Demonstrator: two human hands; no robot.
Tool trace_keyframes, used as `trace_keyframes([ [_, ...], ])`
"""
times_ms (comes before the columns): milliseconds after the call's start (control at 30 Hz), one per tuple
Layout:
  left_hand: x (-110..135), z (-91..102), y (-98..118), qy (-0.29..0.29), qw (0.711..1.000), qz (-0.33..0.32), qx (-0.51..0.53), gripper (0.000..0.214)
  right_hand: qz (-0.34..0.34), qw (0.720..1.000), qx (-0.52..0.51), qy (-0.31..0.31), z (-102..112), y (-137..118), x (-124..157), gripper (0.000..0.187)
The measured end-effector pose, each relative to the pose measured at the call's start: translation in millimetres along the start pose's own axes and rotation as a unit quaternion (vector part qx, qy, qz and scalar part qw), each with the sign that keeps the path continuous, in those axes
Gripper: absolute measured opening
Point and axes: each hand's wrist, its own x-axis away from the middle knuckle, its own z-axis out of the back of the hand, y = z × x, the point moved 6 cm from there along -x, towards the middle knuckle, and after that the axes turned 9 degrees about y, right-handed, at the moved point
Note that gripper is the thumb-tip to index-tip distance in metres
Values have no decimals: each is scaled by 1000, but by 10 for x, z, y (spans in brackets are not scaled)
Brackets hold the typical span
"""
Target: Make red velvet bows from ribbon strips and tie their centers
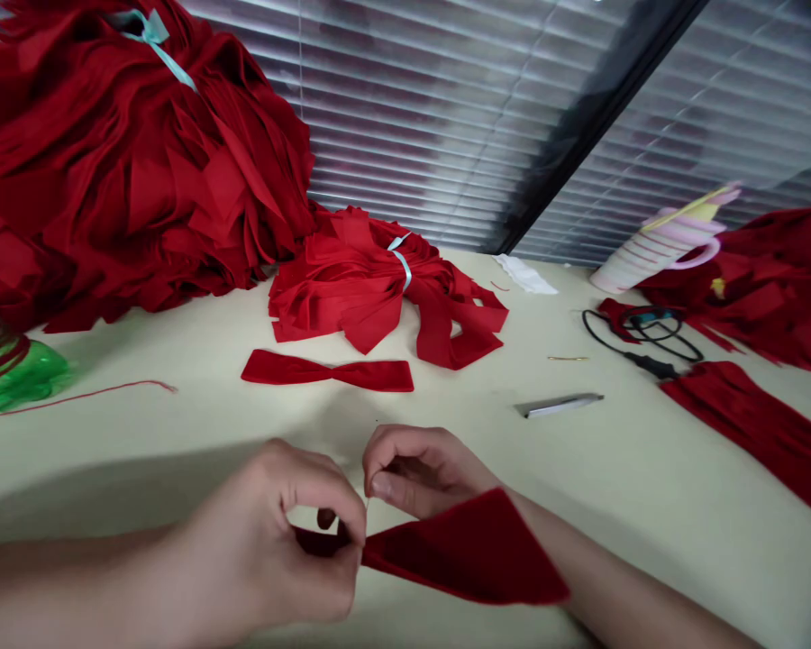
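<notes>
My left hand [297, 532] pinches a red fabric bow piece [466, 550] at its gathered middle. One end of it flares out to the right, while the other lies mostly hidden behind my left fingers. Just above that gathered middle, my right hand [415, 473] is closed in a pinch. A thin pale needle [368, 507] runs down from its fingertips toward the cloth; the needle's tip is hard to make out. Beyond my hands, a finished-looking red bow piece [328, 370] lies flat on the table [460, 415], narrowed at its centre.
Tied red strips form a large pile [141, 171] and a smaller bundle [378, 279]. A green bottle [13, 365] with red thread lies left. Rightward are metal tweezers [564, 405], a gold needle-like piece [568, 359], a black cord [639, 333], a striped mug [649, 252] and red fabric [757, 433].
</notes>
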Motion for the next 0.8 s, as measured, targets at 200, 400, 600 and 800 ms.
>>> trace_keyframes([
  [200,21,15,116,49,968,-208,-132,21,115,959,246,78,-46,-266,135,11],
  [400,-90,112,35,87,973,-168,-132,17,301,854,407,122,-256,-377,327,17],
  [600,-146,131,-80,61,996,-44,-46,14,418,728,527,131,-386,-432,379,25],
  [800,-170,150,-242,101,984,132,69,10,467,653,579,140,-429,-414,428,31],
])
